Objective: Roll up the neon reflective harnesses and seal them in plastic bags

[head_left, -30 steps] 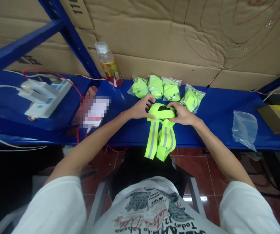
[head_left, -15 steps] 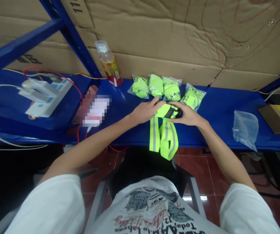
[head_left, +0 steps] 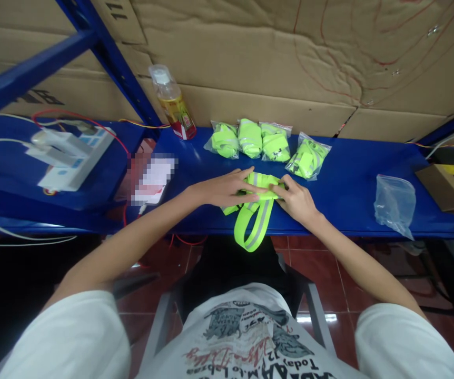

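Observation:
A neon-yellow reflective strap vest (head_left: 256, 210) lies on the blue shelf top (head_left: 345, 179), with a loop of it hanging over the front edge. My left hand (head_left: 223, 188) lies flat on its folded upper part, fingers stretched out. My right hand (head_left: 296, 199) presses and pinches the folded part from the right side. Behind them stand several clear bags (head_left: 266, 143) each holding a folded neon vest.
An empty clear plastic bag (head_left: 395, 202) lies at the right. A cardboard box (head_left: 446, 187) sits at the far right. A bottle (head_left: 170, 101) stands against the cardboard wall. A white power strip (head_left: 69, 158) with cables lies on the left shelf.
The vest was held up between both hands; now it is folded shorter and pressed flat on the shelf, with less strap hanging over the edge.

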`<state>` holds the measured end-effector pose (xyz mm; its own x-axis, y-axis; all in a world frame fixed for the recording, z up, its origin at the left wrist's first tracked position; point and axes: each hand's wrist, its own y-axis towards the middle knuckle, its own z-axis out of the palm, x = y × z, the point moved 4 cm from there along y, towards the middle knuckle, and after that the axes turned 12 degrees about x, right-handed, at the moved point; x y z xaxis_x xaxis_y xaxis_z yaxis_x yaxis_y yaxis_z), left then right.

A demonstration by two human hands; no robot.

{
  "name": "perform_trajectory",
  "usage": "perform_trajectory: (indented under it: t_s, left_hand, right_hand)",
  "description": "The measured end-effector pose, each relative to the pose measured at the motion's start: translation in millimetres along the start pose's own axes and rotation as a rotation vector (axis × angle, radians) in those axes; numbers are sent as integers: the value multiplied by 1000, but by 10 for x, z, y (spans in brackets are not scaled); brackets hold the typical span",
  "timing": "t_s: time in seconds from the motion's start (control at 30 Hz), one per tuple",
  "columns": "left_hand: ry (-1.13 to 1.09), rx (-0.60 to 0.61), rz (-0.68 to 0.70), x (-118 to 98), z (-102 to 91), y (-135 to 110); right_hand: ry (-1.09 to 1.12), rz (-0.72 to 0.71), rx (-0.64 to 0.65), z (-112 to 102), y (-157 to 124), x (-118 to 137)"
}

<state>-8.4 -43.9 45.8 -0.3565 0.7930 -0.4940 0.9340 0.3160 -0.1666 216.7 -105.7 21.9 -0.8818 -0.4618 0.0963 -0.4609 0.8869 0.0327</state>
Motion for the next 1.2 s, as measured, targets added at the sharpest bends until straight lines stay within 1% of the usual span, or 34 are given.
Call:
perform_trajectory:
  t_s: [0.1, 0.17, 0.23, 0.37, 0.47, 0.53, 0.63, 0.7, 0.77, 0.83, 0.9, 0.97, 1.03, 1.1, 1.2]
  left_hand:
    - [-58, -48, -38, 79, -30, 25]
    - [-115, -113, -42, 122, -43, 25]
    - [-167, -174, -52, 145, -36, 11]
    - [-180, -222, -109, 126, 49, -30]
    - [-157, -239, -185, 67, 160, -69]
    - [-130, -272, -218, -3, 248, -103]
    - [-69, -374, -252, -126, 375, -177]
    - [-19, -450, -290, -195, 438, -239]
    - [6, -514, -348, -243, 472, -303]
    - [-11, -554, -410, -274, 478, -358]
    - [-51, -565, -465, -296, 465, -395]
    - [-73, -572, -510, -313, 439, -420]
    - [-74, -595, -541, -313, 400, -436]
    - [-105, -625, -541, -274, 348, -442]
    - [-296, -632, -504, -112, 242, -428]
  right_hand:
    - [36, -23, 0, -29, -1, 59]
    - [143, -57, -20, -72, -11, 58]
    - [300, -73, -38, -102, -25, 33]
    - [611, -16, -55, -63, -45, -19]
    - [712, 74, -70, 9, -51, -13]
    - [681, 165, -73, 47, -48, 6]
    - [536, 279, -59, 78, -20, 61]
    - [448, 323, -41, 101, 9, 109]
    - [398, 340, -55, 120, 32, 155]
    - [382, 317, -123, 127, 41, 201]
    - [400, 262, -181, 137, 42, 248]
    - [438, 230, -201, 156, 43, 276]
    - [464, 234, -198, 176, 49, 275]
    - [449, 219, -212, 177, 64, 255]
    - [328, 97, -262, 140, 100, 213]
